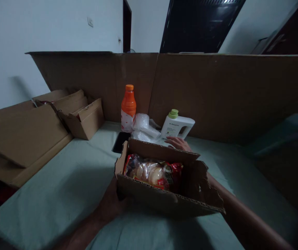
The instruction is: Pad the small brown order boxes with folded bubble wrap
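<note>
A torn-edged cardboard box (pixel 149 147) stands open at the top in front of me, slightly tilted. Inside it lies a clear and red plastic packet (pixel 154 171) with round, pale pieces that look like baked goods. My left hand (pixel 113 199) grips the box's near left end; its fingertips are partly hidden beneath. My right forearm passes around the box's right side. Behind the far wall, my right hand (pixel 179 143) shows stretched fingers pointing left, close to a white jug (pixel 174 125) with a green cap; whether it touches the box I cannot tell.
Toward the back stand an orange bottle (pixel 128 106) and crumpled bubble wrap (pixel 144 126). A black phone (pixel 121 141) lies on the green sheet (pixel 86 180). Other cardboard boxes (pixel 88 118) sit at left. A tall cardboard panel (pixel 216 93) runs across the back.
</note>
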The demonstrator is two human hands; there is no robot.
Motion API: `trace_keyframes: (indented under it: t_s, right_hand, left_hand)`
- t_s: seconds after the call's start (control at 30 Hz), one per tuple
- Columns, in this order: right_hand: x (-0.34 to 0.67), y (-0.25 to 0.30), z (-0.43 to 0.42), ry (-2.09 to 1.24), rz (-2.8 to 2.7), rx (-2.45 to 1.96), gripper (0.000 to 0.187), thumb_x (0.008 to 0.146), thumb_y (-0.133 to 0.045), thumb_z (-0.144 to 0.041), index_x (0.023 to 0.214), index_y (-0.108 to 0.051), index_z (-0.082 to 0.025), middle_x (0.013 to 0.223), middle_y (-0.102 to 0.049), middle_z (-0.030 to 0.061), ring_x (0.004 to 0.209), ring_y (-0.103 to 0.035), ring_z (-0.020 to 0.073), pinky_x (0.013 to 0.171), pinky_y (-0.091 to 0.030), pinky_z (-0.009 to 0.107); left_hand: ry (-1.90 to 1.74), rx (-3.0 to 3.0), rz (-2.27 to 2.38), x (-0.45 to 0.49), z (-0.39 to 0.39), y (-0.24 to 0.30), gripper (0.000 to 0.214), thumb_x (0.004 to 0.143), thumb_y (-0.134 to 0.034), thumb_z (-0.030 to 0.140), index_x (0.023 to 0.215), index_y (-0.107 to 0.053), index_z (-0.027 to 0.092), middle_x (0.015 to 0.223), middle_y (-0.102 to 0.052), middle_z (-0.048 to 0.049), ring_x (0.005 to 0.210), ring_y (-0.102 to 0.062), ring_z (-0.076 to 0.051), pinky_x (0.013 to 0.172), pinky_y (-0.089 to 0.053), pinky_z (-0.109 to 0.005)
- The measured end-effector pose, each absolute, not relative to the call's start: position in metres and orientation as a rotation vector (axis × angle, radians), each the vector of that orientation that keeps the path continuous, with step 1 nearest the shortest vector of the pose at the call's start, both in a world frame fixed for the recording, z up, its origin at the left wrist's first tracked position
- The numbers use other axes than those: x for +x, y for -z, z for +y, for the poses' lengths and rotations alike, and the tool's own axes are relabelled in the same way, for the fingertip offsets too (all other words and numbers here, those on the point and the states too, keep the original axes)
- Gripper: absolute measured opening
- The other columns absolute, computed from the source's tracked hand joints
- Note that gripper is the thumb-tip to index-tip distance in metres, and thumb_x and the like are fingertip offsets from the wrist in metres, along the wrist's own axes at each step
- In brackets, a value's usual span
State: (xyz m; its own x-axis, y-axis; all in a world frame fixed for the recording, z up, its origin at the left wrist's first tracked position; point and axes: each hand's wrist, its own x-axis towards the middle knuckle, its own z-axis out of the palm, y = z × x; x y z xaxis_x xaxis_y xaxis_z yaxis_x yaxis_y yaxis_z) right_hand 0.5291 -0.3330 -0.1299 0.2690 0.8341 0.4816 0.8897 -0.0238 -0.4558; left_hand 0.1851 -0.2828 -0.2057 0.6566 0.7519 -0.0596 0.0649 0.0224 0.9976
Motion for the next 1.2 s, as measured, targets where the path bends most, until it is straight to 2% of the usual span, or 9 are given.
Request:
trace_keyframes:
  t_s: [0.17,0.27,0.37,0.43,0.53,0.6,0.73,0.97,1.2]
  right_hand:
    - [0.53,0.115,-0.257,0.069,-1.872,-1.748,0.033,0.084,-0.063,-0.017,0.113,-0.073,-0.028,0.151,-0.052,-0.0008,0.143,-0.039,0.0288,0.117,-0.029,0.047]
    - [0.525,0.118,-0.228,0.059,-1.966,-1.713,0.04,0.082,-0.061,-0.01,0.119,-0.07,-0.025,0.15,-0.053,0.0005,0.143,-0.041,0.0289,0.118,-0.029,0.048]
    - [0.526,0.115,-0.226,0.12,-1.816,-1.732,0.052,0.08,-0.058,-0.008,0.128,-0.064,-0.026,0.148,-0.054,0.0033,0.141,-0.044,0.0295,0.117,-0.033,0.05]
    - [0.529,0.109,-0.245,0.178,-1.556,-1.709,0.054,0.082,-0.058,-0.014,0.135,-0.058,-0.026,0.148,-0.053,0.0062,0.139,-0.046,0.0289,0.113,-0.039,0.049]
    - [0.535,0.1,-0.299,0.147,-1.101,-1.609,0.054,0.085,-0.061,-0.029,0.138,-0.054,-0.024,0.137,-0.061,0.011,0.121,-0.06,0.0277,0.098,-0.052,0.047]
    - [0.535,0.101,-0.346,0.071,-0.855,-1.528,0.054,0.083,-0.066,-0.039,0.133,-0.058,-0.023,0.126,-0.066,0.0098,0.102,-0.067,0.0238,0.088,-0.056,0.042]
    - [0.524,0.127,-0.444,-0.105,-0.418,-1.434,0.05,0.071,-0.078,-0.044,0.114,-0.068,-0.022,0.108,-0.069,0.0064,0.08,-0.067,0.0168,0.07,-0.057,0.031]
    - [0.494,0.174,-0.556,-0.182,-0.18,-1.564,0.04,0.062,-0.081,-0.044,0.093,-0.072,-0.02,0.099,-0.07,0.0077,0.074,-0.063,0.0172,0.058,-0.057,0.03]
    - [0.505,0.175,-0.573,-0.184,-0.275,-1.809,0.045,0.064,-0.07,-0.051,0.097,-0.072,-0.019,0.096,-0.072,0.008,0.074,-0.065,0.019,0.061,-0.055,0.03]
  left_hand:
    - [-0.581,1.488,0.776,0.185,-0.285,0.211,0.042,0.066,-0.078,0.023,0.103,-0.059,0.019,0.113,-0.071,-0.0125,0.107,-0.067,-0.03,0.092,-0.056,-0.042]
    - [-0.58,1.5,0.799,0.186,-0.286,0.212,0.041,0.065,-0.079,0.022,0.102,-0.061,0.02,0.111,-0.072,-0.0124,0.104,-0.068,-0.03,0.09,-0.056,-0.043]
    - [-0.581,1.528,0.822,0.186,-0.286,0.212,0.041,0.066,-0.078,0.022,0.104,-0.062,0.02,0.112,-0.072,-0.0128,0.104,-0.068,-0.031,0.089,-0.057,-0.043]
    - [-0.56,1.546,0.842,0.185,-0.286,0.213,0.043,0.066,-0.078,0.021,0.106,-0.061,0.019,0.111,-0.072,-0.013,0.103,-0.068,-0.031,0.09,-0.056,-0.043]
    - [-0.576,1.515,0.798,0.185,-0.285,0.213,0.049,0.065,-0.077,0.021,0.11,-0.058,0.017,0.115,-0.07,-0.013,0.11,-0.066,-0.03,0.095,-0.054,-0.042]
    - [-0.612,1.491,0.782,0.185,-0.285,0.212,0.052,0.065,-0.078,0.024,0.112,-0.056,0.017,0.116,-0.069,-0.0127,0.113,-0.065,-0.03,0.097,-0.053,-0.042]
    - [-0.636,1.523,0.808,0.184,-0.284,0.209,0.059,0.063,-0.079,0.033,0.113,-0.054,0.016,0.113,-0.07,-0.013,0.109,-0.067,-0.031,0.094,-0.055,-0.043]
    - [-0.663,1.711,0.932,0.181,-0.282,0.207,0.064,0.06,-0.076,0.045,0.113,-0.054,0.016,0.107,-0.07,-0.0124,0.107,-0.067,-0.036,0.091,-0.056,-0.049]
    - [-0.663,1.757,0.883,0.178,-0.28,0.207,0.073,0.063,-0.076,0.051,0.122,-0.052,0.016,0.114,-0.069,-0.0137,0.116,-0.063,-0.036,0.099,-0.052,-0.05]
